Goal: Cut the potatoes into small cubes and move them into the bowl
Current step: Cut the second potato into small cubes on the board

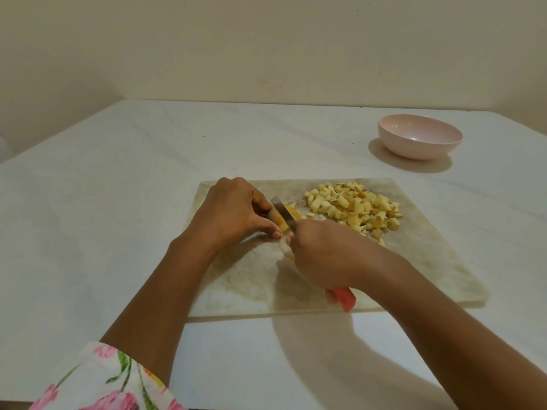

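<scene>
I note a white desk (118, 173) carrying everything, with a pale, stained cutting board (429, 261) lying flat near its front edge. The pink bowl (414, 150) stands on the desk beyond the board's far right corner, well apart from it, and as far as I can see into it, it holds nothing. On the right half of the board lies a heap of potato cubes (355, 208), small and fairly even, some with skin on; in my judgement that is the bulk of the cutting done. The left hand (231, 211), on an arm with a flowered sleeve (112, 380), has its fingers curled over the one uncut potato piece (293, 213) at the board's middle-left, thumb tip down at the board, pinning the piece in place. The right hand (322, 255) is closed round the knife (283, 213); the red handle end shows below the palm, and the blade stands across the piece, edge down into it. I judge the step in hand to be dicing this last piece, as I see no other potato on the desk. Left to do: finish these cuts, then carry the whole heap to the bowl, a transfer not yet begun. I put the cutting near its end and the moving at nothing.
</scene>
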